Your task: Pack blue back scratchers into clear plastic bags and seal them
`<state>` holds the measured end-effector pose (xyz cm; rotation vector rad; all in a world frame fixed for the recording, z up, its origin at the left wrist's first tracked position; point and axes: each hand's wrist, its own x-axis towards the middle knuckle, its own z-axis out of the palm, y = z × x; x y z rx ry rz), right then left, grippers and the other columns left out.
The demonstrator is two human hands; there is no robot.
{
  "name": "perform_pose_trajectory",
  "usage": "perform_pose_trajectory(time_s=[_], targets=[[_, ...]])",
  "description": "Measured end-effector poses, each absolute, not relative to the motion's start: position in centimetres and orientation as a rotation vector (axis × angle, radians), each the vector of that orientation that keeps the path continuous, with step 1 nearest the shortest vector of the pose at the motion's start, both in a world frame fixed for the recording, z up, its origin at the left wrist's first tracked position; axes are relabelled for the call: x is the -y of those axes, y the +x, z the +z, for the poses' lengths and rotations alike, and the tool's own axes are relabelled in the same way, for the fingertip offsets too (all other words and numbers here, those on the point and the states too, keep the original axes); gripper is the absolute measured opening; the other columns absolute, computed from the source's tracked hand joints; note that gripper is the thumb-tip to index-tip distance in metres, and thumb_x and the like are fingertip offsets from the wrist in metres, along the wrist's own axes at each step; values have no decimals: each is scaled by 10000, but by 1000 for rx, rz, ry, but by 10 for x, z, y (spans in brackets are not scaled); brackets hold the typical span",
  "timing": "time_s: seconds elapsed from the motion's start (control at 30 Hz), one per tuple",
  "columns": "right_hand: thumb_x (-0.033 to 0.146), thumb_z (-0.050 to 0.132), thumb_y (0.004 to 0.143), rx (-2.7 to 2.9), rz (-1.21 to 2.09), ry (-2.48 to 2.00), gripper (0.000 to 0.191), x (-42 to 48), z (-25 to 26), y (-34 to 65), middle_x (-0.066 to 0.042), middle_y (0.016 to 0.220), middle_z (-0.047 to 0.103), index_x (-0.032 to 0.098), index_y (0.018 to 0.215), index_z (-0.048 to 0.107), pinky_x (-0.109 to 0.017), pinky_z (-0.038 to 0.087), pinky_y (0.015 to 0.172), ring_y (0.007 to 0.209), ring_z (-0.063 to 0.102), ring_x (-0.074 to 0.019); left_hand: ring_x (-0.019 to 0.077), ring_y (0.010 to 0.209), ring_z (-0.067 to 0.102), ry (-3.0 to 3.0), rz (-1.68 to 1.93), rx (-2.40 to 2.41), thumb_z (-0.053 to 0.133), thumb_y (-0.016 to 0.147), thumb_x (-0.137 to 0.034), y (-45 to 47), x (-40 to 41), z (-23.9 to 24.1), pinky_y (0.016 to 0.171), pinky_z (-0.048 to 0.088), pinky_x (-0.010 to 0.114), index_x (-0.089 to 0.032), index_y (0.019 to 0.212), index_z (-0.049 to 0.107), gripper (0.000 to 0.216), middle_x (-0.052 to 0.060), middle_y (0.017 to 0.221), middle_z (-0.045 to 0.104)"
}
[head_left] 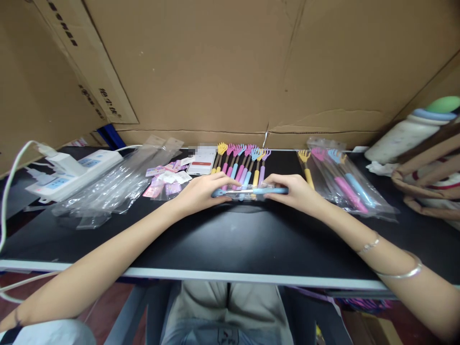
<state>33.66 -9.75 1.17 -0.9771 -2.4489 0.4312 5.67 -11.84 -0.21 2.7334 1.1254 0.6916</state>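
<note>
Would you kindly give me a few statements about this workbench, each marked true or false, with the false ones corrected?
1. The left hand and right hand hold one blue-ended scratcher. True.
2. The phone lies right of the row of scratchers. False: it lies left of that row.
3. A white power strip is on the left side of the table. True.
4. The bottle has a red top. False: its top is green.
5. Silver bands circle the right forearm. True.
</note>
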Motion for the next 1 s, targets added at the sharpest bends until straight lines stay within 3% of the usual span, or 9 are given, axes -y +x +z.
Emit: perform_pose_trajectory(time_s=[0.4, 0.53, 0.73, 1.0], targets=[[174, 596, 740, 2381, 784, -891, 241, 107, 8, 328, -28, 880, 653, 187, 975, 542, -263, 485, 670, 740, 617, -151, 143, 834, 585, 2735, 742, -1058, 616, 855, -286, 58, 120, -2, 715, 436, 218, -258, 1175, 566, 325, 16, 993, 616], [268, 633, 765, 2327, 883, -928, 246, 105, 11, 329, -17, 847, 650, 188, 975, 533, -252, 479, 656, 736, 621, -147, 127, 790, 585, 2738, 722, -1122, 608, 854, -280, 59, 122, 0, 666, 407, 198, -283, 1171, 568, 320, -13, 944, 632], [465, 585, 808, 2267, 988, -1168, 333, 98, 20, 340, -7, 724, 620, 180, 958, 502, -246, 444, 511, 538, 533, -109, 121, 769, 588, 2772, 679, -1271, 627, 814, -242, 60, 125, 6, 608, 362, 191, -308, 1144, 584, 340, -30, 984, 636], [461, 571, 832, 2368, 1253, -1115, 347, 94, 29, 351, -42, 808, 652, 170, 993, 472, -270, 466, 592, 600, 550, -107, 113, 743, 569, 2773, 667, -1278, 626, 831, -312, 55, 121, 6, 608, 357, 188, -304, 1164, 568, 338, -22, 960, 615]])
